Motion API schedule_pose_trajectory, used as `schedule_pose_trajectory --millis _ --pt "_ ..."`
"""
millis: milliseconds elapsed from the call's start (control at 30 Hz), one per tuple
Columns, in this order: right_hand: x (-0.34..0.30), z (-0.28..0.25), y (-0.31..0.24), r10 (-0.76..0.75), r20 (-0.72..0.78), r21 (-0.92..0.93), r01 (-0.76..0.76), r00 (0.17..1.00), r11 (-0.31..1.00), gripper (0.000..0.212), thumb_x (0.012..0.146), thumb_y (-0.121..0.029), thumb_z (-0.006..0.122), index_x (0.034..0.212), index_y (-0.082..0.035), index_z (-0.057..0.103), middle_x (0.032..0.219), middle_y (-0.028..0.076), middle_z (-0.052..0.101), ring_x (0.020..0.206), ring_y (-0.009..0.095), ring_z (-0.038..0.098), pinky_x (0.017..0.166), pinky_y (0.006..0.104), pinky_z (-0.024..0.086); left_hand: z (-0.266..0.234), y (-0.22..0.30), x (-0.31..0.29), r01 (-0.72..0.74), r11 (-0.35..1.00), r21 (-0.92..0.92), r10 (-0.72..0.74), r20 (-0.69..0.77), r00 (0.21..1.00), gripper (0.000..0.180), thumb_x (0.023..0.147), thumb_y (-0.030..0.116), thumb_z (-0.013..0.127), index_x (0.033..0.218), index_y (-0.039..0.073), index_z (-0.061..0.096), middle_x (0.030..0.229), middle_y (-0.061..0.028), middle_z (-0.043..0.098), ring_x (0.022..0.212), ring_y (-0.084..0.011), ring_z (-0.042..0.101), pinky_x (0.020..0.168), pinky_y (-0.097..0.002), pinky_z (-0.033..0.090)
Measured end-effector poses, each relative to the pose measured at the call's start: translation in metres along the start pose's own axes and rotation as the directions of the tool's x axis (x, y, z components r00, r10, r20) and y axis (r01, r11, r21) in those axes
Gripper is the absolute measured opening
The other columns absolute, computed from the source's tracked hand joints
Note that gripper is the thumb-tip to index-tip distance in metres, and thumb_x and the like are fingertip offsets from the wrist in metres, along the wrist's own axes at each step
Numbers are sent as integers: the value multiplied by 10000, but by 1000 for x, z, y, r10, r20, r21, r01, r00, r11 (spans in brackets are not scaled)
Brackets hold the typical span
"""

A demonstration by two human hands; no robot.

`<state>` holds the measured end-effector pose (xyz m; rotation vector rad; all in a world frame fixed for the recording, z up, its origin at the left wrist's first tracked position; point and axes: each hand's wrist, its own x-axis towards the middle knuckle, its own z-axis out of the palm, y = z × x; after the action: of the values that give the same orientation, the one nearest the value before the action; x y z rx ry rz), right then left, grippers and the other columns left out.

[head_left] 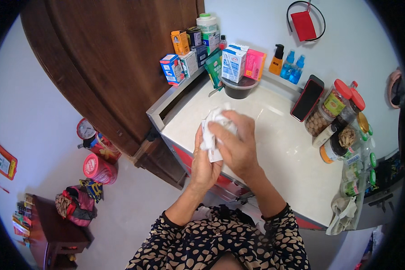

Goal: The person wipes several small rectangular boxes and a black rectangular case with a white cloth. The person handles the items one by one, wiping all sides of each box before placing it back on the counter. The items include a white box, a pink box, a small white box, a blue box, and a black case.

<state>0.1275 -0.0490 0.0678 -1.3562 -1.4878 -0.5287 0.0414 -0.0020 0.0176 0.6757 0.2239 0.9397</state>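
Observation:
Above the front edge of a white countertop (pixel 180 128), my left hand (pixel 204 167) is closed around a small white box (pixel 214 155), held upright. My right hand (pixel 239 143) grips a crumpled white cloth or tissue (pixel 219 118) and presses it against the upper part of the box. The cloth covers much of the box, so its front is mostly hidden. Behind my hands stands a dark round bowl (pixel 238 92) with a lid, and a blue-and-white box (pixel 233 64) and a pink box (pixel 255 64) rest on top of it.
Boxes and jars crowd the back-left ledge, among them a blue-and-red box (pixel 172 69). Blue spray bottles (pixel 294 69) and an orange pump bottle (pixel 276 60) line the back. A black phone-like device (pixel 307 97), red-lidded jars (pixel 333 101) and a rag (pixel 343 213) occupy the right side.

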Motion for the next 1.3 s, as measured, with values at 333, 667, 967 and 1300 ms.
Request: schedule_pose_trajectory --millis 333,667,967,1300 --pt "-22 3 -4 -4 -16 47 5 1000 999 341 669 -11 675 998 -101 681 1131 136 549 1015 299 512 869 376 432 -9 3 -4 53 998 -42 -52 19 998 471 1005 398 347 1430 201 292 1353 -118 437 1228 -262 470 1007 -395 447" --pt "-39 12 -17 -37 34 -3 37 999 999 322 683 -44 666 996 -115 693 1146 126 545 980 307 512 845 380 424 -18 10 4 150 965 -216 -143 48 989 502 1000 458 305 1413 173 327 1315 -106 486 1186 -247 507 993 -399 457" --pt "6 15 1 280 102 412 -297 955 862 401 685 134 565 1012 -73 670 1154 121 517 1013 247 565 824 327 498 -42 38 -8 -143 990 -5 143 121 982 728 803 222 727 1404 152 323 1301 -81 487 1191 -233 501 978 -407 469" --pt "35 0 -32 -167 320 428 15 933 904 345 681 67 622 986 -89 666 1050 122 556 907 310 579 784 372 486 -64 59 -22 -374 799 470 267 279 922 530 720 -67 703 1198 57 509 1125 -30 590 1041 -123 560 918 -289 456"
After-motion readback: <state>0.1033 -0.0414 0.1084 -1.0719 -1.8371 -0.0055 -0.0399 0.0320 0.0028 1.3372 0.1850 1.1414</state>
